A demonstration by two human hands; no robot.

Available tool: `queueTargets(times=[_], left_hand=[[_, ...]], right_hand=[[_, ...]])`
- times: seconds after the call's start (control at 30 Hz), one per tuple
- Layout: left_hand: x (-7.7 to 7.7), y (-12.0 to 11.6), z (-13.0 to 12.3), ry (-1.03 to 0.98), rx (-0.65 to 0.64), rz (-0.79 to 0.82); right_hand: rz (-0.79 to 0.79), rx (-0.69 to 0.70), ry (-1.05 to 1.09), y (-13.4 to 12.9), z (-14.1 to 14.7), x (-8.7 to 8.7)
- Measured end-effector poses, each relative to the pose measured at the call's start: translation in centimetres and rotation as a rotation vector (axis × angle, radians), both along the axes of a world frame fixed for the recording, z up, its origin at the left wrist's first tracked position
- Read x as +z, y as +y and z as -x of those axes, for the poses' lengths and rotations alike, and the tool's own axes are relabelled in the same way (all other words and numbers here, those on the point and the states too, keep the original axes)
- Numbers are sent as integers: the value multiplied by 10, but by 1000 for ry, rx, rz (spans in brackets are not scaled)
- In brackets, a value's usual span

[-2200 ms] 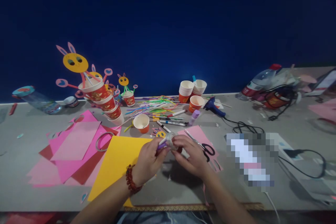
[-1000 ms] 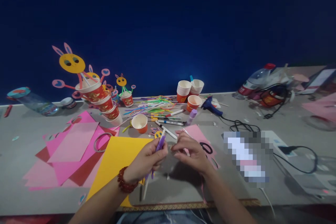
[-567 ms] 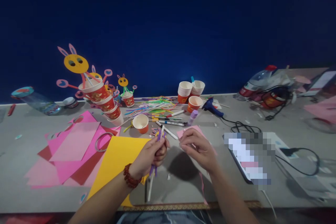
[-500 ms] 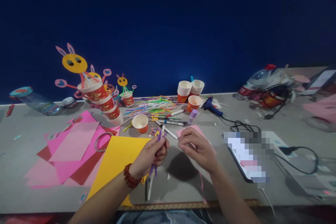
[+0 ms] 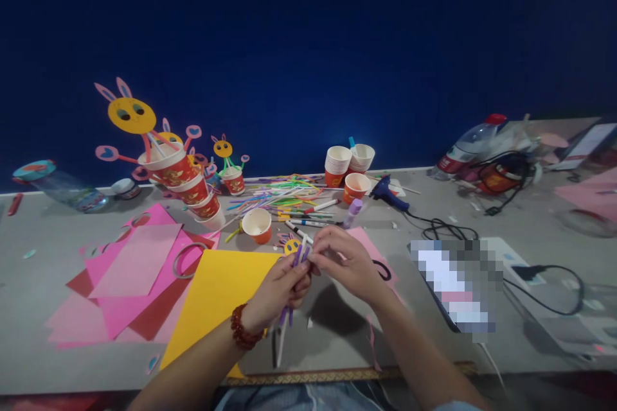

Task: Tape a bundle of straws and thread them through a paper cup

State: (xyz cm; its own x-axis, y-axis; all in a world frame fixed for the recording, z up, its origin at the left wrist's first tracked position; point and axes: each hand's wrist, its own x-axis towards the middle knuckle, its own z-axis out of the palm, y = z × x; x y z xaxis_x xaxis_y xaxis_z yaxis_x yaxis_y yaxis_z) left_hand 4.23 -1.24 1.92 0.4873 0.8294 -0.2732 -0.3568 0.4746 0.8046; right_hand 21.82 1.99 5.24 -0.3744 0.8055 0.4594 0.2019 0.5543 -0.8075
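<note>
My left hand (image 5: 282, 286) is closed around a small bundle of purple and white straws (image 5: 304, 248). Their ends stick out above and below the fist. My right hand (image 5: 349, 263) has its fingertips pinched together against the bundle, beside the left fingers; whatever lies between them is hidden. Just behind the straws lies a small yellow paper face (image 5: 290, 246) with pink ears. An orange paper cup (image 5: 257, 226) stands past it. Under my left forearm is a yellow sheet (image 5: 216, 295). Scissors (image 5: 383, 270), partly covered by my right hand, rest on pink paper (image 5: 366, 244).
Stacked red cups with a yellow rabbit figure (image 5: 132, 115) stand at the left. Pink sheets (image 5: 139, 263) lie before them. Coloured straws (image 5: 289, 191), a glue gun (image 5: 389, 194), a cup stack (image 5: 337, 164) and a purple glue stick (image 5: 353, 210) are behind. A phone (image 5: 453, 289) lies at the right.
My right hand has moved left, from apart to touching the straws at my left hand. The scissor handle on the pink paper has come into sight. The left hand keeps its hold.
</note>
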Motion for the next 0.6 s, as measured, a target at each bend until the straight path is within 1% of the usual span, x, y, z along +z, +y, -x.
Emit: queueTargets(times=[0.23,0.43,0.6], left_hand=[[1,0,-1,31,43,-15],[1,0,1,10,6,-24],[0,-1,1,1,-13,-33]], right_hand=[[28,-16,-16,3,5,1],[48,-17,0,5,8,5],[47,-27,-15,8,9,3]])
